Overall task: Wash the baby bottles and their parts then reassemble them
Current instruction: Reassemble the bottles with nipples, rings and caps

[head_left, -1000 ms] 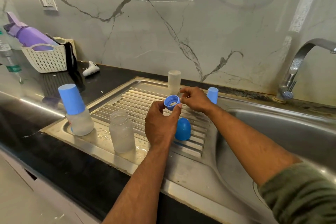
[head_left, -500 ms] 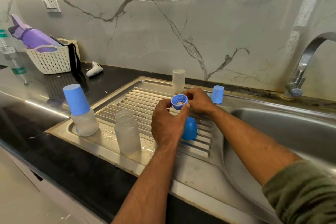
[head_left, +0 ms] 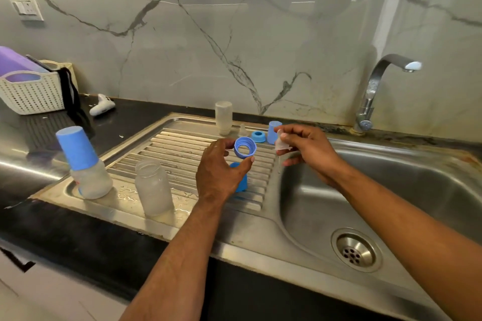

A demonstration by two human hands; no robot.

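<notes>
The left hand (head_left: 221, 172) pinches the ring (head_left: 245, 147), the right hand (head_left: 305, 148) the wet teat (head_left: 280, 142), which might slip into the sink (head_left: 391, 190).

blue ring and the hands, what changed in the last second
The right hand has drawn away to the right of the blue ring, now pinching a clear teat over the sink's edge; the ring's hole now shows empty. The left hand still holds the ring. The open bottle and capped bottle stayed put on the drainboard.

capped bottle (head_left: 83, 164) left of open bottle (head_left: 154, 187) on drainboard (head_left: 182, 143), basin (head_left: 391, 190) right
</notes>
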